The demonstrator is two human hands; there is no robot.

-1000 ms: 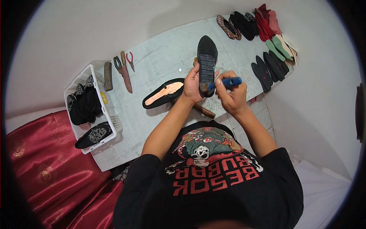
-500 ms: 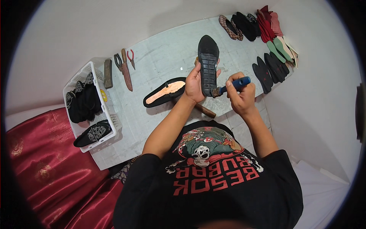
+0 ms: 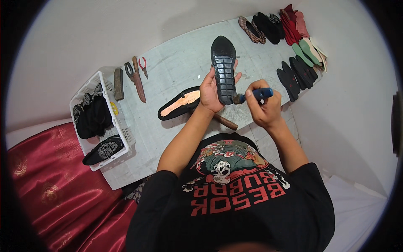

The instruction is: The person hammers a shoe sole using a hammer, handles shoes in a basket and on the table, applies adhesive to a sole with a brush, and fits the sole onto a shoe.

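My left hand [image 3: 211,93] holds a black shoe [image 3: 224,69] with its underside up and its toe pointing away from me. Square blocks pattern the sole, which looks shiny. In my right hand [image 3: 265,107] a brush with a blue handle [image 3: 263,93] is gripped. Its bristle end [image 3: 239,99] is at the lower right edge of the sole, by the heel; whether it touches cannot be made out. Left of my left hand lies another black shoe [image 3: 179,105], its pale insole facing up. A wooden handle [image 3: 226,122] shows below my left wrist, its other end hidden.
At the left stands a white basket [image 3: 110,148] of black patterned shoes. Beside it lie a dark block [image 3: 119,84], scissors [image 3: 129,69], a brown-sheathed tool [image 3: 138,86] and red pliers [image 3: 143,68]. Black soles [image 3: 288,84], green insoles [image 3: 303,54] and patterned flats [image 3: 250,29] line the right side.
The shoe in my left hand has shifted slightly left and away from me, its sole tilted to catch more light. The brush has moved a little left.
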